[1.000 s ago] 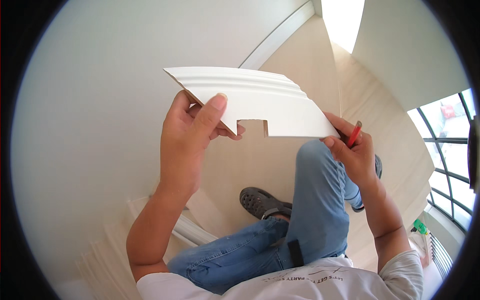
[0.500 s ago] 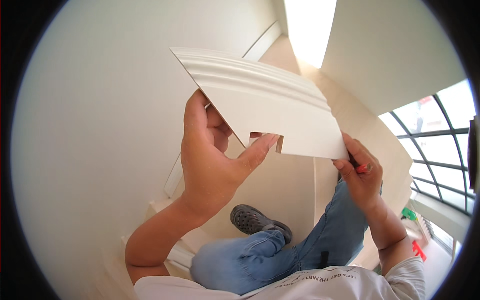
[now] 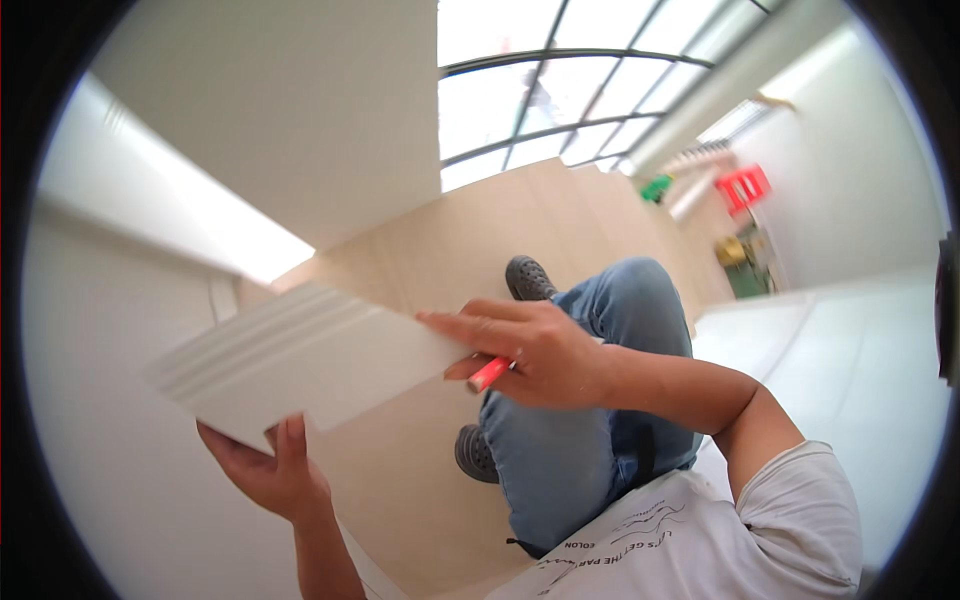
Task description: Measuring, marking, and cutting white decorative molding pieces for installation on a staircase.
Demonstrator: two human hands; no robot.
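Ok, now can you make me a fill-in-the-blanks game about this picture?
The red stick pokes out of the person's ____ hand.
The board is coloured ____.
The jeans are coloured ____.
The number of dark shoes in view is ____.

Missing words: right; white; blue; two.

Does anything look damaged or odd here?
Yes: on the white board, a notch breaks the lower edge by the left hand, so its outline isn't straight. It may be a deliberate cut; blur hides finer detail. I see no spill.
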